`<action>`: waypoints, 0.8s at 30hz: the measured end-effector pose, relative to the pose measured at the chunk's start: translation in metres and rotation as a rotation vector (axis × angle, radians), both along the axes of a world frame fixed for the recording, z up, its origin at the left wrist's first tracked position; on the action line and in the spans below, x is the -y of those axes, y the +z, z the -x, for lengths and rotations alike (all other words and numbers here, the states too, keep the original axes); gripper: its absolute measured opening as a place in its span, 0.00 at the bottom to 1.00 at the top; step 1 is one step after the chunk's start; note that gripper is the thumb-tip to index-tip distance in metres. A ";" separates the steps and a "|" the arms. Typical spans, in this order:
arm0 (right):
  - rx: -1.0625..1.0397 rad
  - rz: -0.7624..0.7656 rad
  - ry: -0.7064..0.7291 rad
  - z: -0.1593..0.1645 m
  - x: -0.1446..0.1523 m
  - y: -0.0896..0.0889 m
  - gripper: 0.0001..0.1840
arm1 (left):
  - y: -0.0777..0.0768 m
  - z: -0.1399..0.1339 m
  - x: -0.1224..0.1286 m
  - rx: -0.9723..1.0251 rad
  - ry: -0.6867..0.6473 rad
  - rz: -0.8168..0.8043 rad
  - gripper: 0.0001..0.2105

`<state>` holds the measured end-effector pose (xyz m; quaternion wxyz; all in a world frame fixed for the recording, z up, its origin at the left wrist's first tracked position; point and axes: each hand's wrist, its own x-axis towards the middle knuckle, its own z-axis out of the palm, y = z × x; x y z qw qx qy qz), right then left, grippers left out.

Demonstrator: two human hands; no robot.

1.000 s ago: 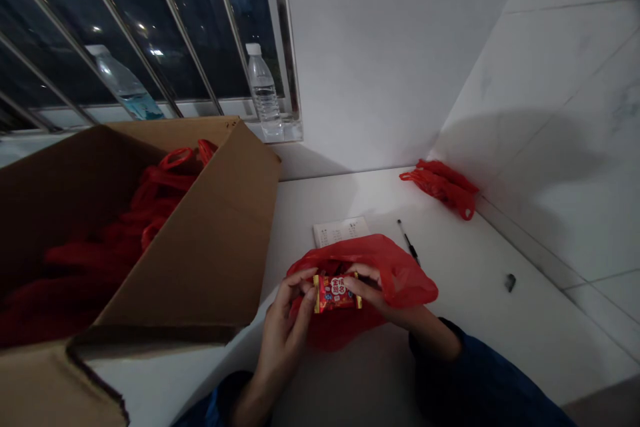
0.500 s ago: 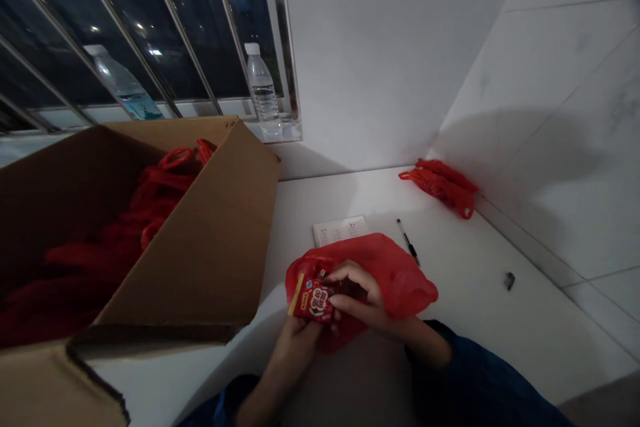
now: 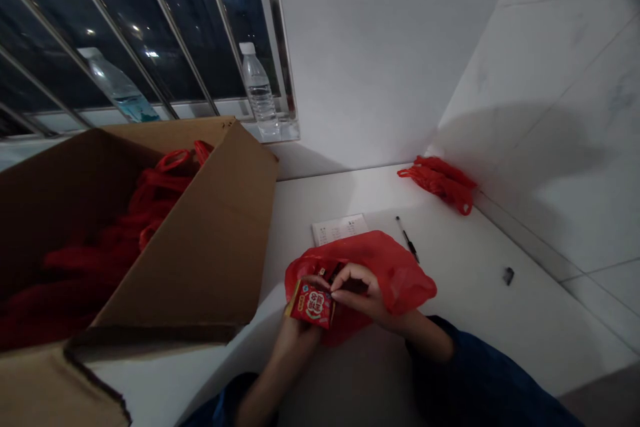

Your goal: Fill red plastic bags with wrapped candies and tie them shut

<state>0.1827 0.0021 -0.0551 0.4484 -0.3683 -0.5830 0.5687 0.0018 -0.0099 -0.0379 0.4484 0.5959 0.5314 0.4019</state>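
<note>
My left hand [image 3: 295,340] holds a small red packet [image 3: 311,303] from below; it has white lettering and a gold edge, and its printed face is turned up. My right hand [image 3: 363,292] pinches thumb and forefinger together at the packet's upper right corner. Under and behind both hands a red plastic bag [image 3: 400,267] lies spread on the white table [image 3: 450,300]. Dark red things show at the bag's mouth, too small to make out. The fingertips of my left hand are partly hidden by the packet.
At left stands an open cardboard box [image 3: 215,233] full of red bags [image 3: 160,193]. A printed sheet [image 3: 337,228], a pen [image 3: 407,239] and a small dark object [image 3: 508,275] lie on the table. More red bags [image 3: 440,181] rest by the wall. Two bottles [image 3: 260,97] stand at the barred window.
The packet has tilted and turned slightly in my left hand. My right fingers have drawn from across its face to its upper right corner. The bag has hardly moved.
</note>
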 end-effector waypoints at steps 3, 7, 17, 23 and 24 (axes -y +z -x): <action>-0.022 0.020 0.001 -0.002 -0.001 -0.001 0.10 | 0.007 0.001 -0.003 0.011 -0.074 0.032 0.14; -0.093 0.087 -0.028 -0.006 -0.001 0.002 0.11 | 0.002 0.008 -0.003 -0.053 -0.119 0.089 0.21; -0.128 0.114 -0.067 -0.015 -0.001 0.002 0.13 | 0.026 0.011 -0.006 0.095 -0.050 0.160 0.17; -0.066 0.075 0.217 -0.010 0.004 0.013 0.19 | 0.026 0.008 -0.007 0.001 0.013 0.011 0.14; -0.050 0.049 0.187 -0.008 0.004 0.015 0.16 | 0.025 0.008 -0.007 -0.029 0.003 -0.010 0.14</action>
